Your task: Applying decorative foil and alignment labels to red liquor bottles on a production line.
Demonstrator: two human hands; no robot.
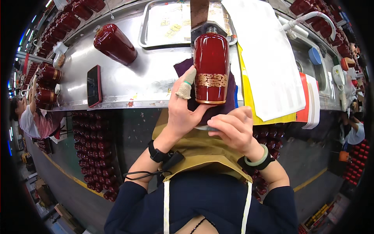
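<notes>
A glossy dark red glass bottle (211, 52) with a gold patterned band stands out in front of me at the table's edge. My left hand (182, 107) is closed round its lower left side and base; fabric covers sit on some of its fingers. Just below the bottle's base, apart from it, my right hand (235, 126) is curled with thumb and fingertips pinched together. Whatever those fingertips hold, if anything, is too small to make out. Behind the bottle a dark purple cloth (183, 67) lies on the steel table (156, 82).
Another red bottle (115, 45) lies or leans at left, near a phone (94, 85). A metal tray (144, 31) with gold decals sits at the back. White sheets (269, 62) over yellow cover the right, before a sink with a tap (311, 17). Many bottles (93, 152) stand below.
</notes>
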